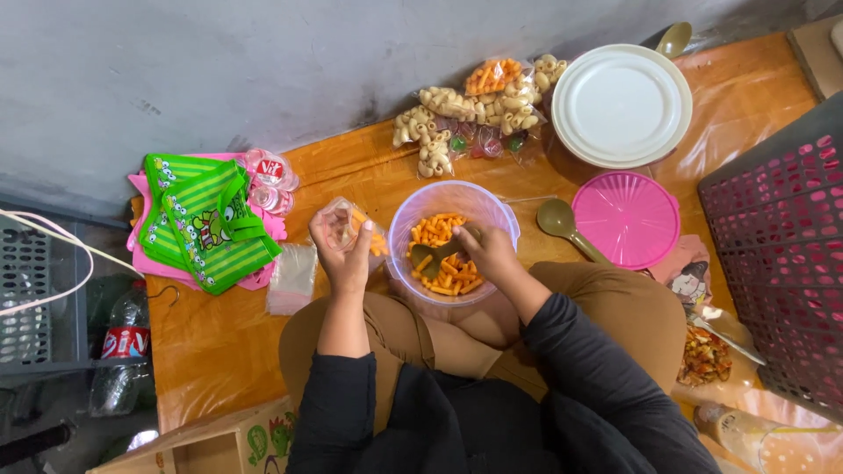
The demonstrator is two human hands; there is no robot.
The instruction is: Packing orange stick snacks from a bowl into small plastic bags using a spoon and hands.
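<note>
A clear plastic bowl (406,230) of orange stick snacks (439,230) rests in front of my knees. My right hand (488,251) grips a spoon (432,257) whose scoop lies in the snacks. My left hand (344,256) holds a small clear plastic bag (338,219) open just left of the bowl, with a few orange pieces in it.
Filled snack bags (465,110) lie at the wall. White plates (622,105), a pink lid (627,219) and a second spoon (562,221) sit to the right, beside a dark crate (781,254). Green striped bags (206,224), empty clear bags (291,276) and a bottle (123,347) lie left.
</note>
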